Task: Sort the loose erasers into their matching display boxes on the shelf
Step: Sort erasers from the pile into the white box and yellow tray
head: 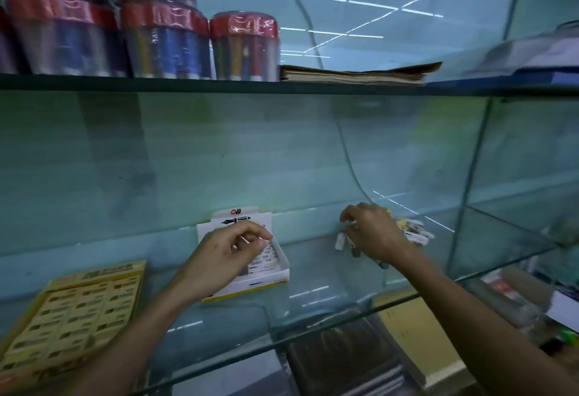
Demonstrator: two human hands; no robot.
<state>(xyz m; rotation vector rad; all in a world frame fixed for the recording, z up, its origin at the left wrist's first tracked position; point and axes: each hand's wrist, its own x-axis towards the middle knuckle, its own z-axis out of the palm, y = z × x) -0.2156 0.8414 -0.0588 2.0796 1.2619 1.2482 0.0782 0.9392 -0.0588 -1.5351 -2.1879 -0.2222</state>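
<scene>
From the head camera, the left hand [224,257] hovers over the white display box [250,262] on the glass shelf [313,289], its thumb and forefinger curled together in a pinching grip; what it pinches is too blurred to name, perhaps a single eraser. The box already shows rows of wrapped erasers, so part of the sorting looks done. To the right, well apart from the box, the right hand [372,232] rests on the pile of loose erasers [410,232], fingers curled down around a few of them as if gathering. That pile is still sizeable, so a good share of the work seems left. A yellow display box [78,311] lies at the left end of the shelf, filled with rows and untouched by either hand.
</scene>
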